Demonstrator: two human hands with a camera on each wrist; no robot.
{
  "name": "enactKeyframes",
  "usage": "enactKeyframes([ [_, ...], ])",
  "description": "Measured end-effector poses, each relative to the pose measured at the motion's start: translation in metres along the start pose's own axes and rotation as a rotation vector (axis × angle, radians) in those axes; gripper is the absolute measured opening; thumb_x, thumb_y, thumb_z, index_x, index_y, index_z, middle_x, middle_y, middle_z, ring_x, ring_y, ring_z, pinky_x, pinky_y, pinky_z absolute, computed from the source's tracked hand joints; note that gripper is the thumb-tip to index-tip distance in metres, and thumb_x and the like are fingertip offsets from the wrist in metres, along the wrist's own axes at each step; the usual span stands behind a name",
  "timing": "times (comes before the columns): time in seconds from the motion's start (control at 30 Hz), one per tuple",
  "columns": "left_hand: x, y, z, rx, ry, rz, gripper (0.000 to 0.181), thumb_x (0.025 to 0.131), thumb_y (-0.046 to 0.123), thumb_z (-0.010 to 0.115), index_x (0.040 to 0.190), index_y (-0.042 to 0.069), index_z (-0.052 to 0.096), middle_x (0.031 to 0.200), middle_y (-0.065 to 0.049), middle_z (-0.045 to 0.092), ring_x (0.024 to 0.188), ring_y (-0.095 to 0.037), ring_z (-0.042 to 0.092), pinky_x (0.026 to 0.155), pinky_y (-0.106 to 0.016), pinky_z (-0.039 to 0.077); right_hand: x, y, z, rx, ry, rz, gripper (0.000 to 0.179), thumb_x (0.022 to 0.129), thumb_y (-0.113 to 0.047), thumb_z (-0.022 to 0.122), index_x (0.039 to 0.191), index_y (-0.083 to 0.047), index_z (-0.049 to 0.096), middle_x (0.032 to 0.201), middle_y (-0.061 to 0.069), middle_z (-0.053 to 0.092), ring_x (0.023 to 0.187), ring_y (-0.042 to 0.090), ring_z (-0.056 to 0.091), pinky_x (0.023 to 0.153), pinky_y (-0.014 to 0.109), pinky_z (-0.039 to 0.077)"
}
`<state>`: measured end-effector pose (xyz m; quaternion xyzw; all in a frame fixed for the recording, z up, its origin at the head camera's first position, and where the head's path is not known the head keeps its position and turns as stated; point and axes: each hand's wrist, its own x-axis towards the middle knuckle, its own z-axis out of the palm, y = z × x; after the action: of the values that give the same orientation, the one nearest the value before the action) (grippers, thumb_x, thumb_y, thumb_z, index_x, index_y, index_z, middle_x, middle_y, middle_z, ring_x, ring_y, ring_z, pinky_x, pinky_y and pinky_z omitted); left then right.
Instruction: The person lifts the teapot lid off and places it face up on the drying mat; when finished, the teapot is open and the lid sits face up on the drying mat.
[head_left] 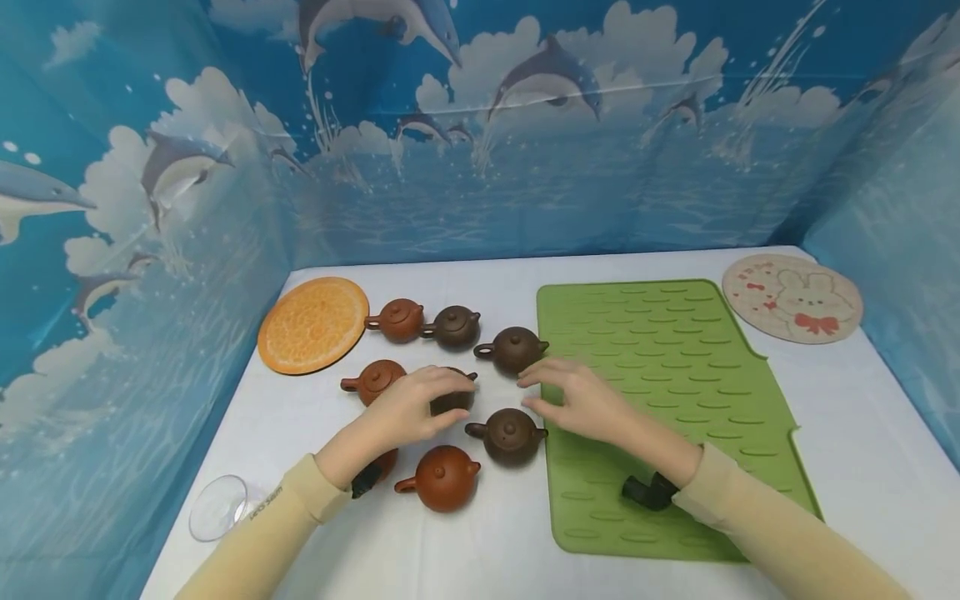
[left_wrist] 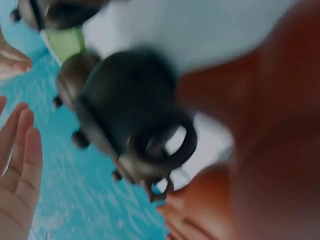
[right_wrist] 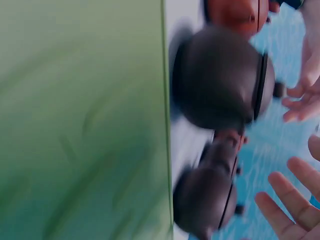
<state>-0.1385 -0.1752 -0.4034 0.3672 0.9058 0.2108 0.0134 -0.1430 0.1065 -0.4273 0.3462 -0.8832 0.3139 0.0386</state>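
Observation:
Dark brown and reddish-brown teapots stand in rough columns on the white table. My left hand (head_left: 414, 406) hovers over the middle of the group, fingers slightly bent and holding nothing. Beneath it a dark teapot (head_left: 452, 403) is partly covered, and a reddish teapot (head_left: 381, 379) shows beside it. My right hand (head_left: 581, 402) is above the left edge of the green mat (head_left: 637, 350), fingers spread loosely with nothing in them. Closest to that hand are two dark teapots, one behind (head_left: 516, 350) and one in front (head_left: 512, 437). The left wrist view shows a blurred dark teapot (left_wrist: 132, 95) nearby.
At the back left lies an orange-slice placemat (head_left: 315, 325), and a round rabbit mat (head_left: 795, 300) is at the back right. A clear glass (head_left: 217, 508) is near the left edge. A reddish teapot (head_left: 444, 478) stands in front. Dolphin-print curtains (head_left: 525, 192) enclose the table.

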Motion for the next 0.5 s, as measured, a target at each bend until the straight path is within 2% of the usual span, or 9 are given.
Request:
enactKeyframes([
  [0.1, 0.001, 0.003, 0.009, -0.054, -0.095, -0.043, 0.033, 0.091, 0.024, 0.071, 0.123, 0.015, 0.067, 0.117, -0.002, 0.069, 0.104, -0.015, 0.065, 0.089, -0.032, 0.054, 0.000, -0.007, 0.010, 0.039, -0.064, -0.003, 0.021, 0.089, -0.022, 0.073, 0.107, -0.011, 0.072, 0.113, 0.002, 0.071, 0.108, 0.022, 0.067, 0.094, 0.042, 0.054],
  [0.27, 0.006, 0.008, 0.021, -0.096, -0.207, -0.105, 0.026, 0.092, 0.021, 0.071, 0.117, 0.014, 0.066, 0.109, -0.002, 0.070, 0.098, -0.013, 0.067, 0.083, -0.029, 0.055, 0.003, -0.014, 0.019, 0.070, -0.124, 0.005, 0.015, 0.087, -0.020, 0.075, 0.100, -0.015, 0.072, 0.105, -0.002, 0.072, 0.103, 0.018, 0.068, 0.091, 0.039, 0.055],
  [0.37, 0.009, 0.009, 0.027, -0.110, -0.220, -0.100, 0.019, 0.092, 0.018, 0.071, 0.110, 0.013, 0.065, 0.105, 0.001, 0.071, 0.098, -0.012, 0.068, 0.083, -0.027, 0.056, 0.005, -0.016, 0.022, 0.089, -0.126, -0.005, 0.014, 0.084, -0.019, 0.078, 0.096, -0.016, 0.072, 0.102, -0.003, 0.072, 0.098, 0.014, 0.068, 0.085, 0.035, 0.056],
  [0.5, 0.008, 0.007, 0.032, -0.128, -0.200, -0.104, 0.013, 0.091, 0.015, 0.071, 0.104, 0.014, 0.065, 0.099, 0.003, 0.072, 0.092, -0.010, 0.069, 0.079, -0.022, 0.055, 0.006, -0.017, 0.024, 0.098, -0.131, -0.026, 0.014, 0.081, -0.017, 0.080, 0.092, -0.016, 0.071, 0.101, -0.003, 0.072, 0.097, 0.014, 0.067, 0.083, 0.031, 0.056],
])
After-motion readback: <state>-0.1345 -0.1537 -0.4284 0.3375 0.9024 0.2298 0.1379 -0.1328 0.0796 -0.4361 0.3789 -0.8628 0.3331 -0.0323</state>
